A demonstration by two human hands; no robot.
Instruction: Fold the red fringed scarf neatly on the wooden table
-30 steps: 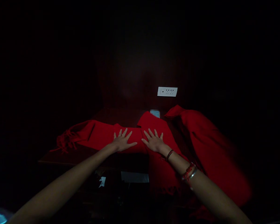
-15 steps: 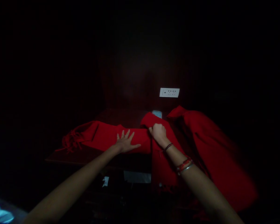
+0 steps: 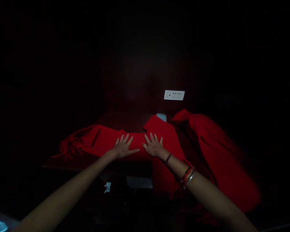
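Observation:
A red fringed scarf (image 3: 102, 140) lies folded along a dark tabletop, its tassels bunched at the left end. Flat on its middle rests my left hand (image 3: 123, 148), fingers spread. My right hand (image 3: 154, 146) is also spread, palm down, on the part where one length of the cloth crosses and hangs over the front edge. Neither hand grips anything. To the right, more red cloth (image 3: 217, 151) is draped over something hidden; whether it joins the scarf I cannot tell.
A white socket plate (image 3: 174, 95) is on the dark back wall. Behind the scarf lies a small pale blue item (image 3: 161, 117), blurred. The dark table (image 3: 125, 120) ends at a front edge, with pale papers (image 3: 139, 182) below it. Surroundings are very dark.
My right hand has gone from a closed fist on the cloth to spread fingers lying flat, slightly lower and left. My left hand stays flat on the scarf.

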